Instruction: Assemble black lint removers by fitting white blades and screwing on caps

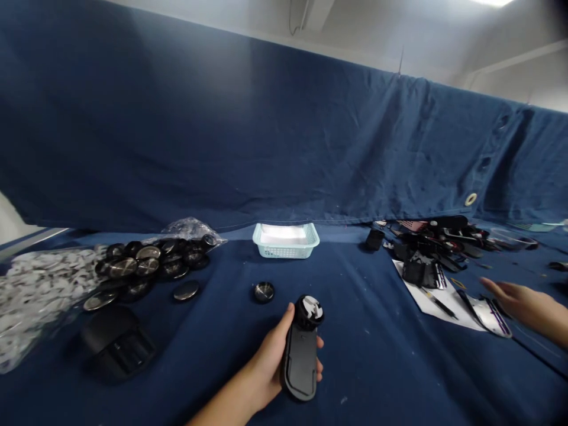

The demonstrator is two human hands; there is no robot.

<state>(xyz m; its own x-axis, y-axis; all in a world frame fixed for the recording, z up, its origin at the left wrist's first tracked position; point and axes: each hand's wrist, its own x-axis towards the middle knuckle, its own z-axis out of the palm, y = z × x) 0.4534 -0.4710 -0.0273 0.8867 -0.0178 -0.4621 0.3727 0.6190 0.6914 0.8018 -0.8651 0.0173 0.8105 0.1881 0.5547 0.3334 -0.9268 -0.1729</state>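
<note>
A pale blue basket [286, 241] sits at twelve o'clock, black discs [148, 266] at ten, with blue cloth [248, 130] hanging behind.

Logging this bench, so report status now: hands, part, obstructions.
Left hand: gripping black oblong housing, round-capped end up. Right hand: open, empty, beside white-edged black panel. Loose metal-faced black disc ahead of left hand.

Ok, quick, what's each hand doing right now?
Left hand: closed, holding a black oblong plastic part.
Right hand: open, holding nothing.
</note>
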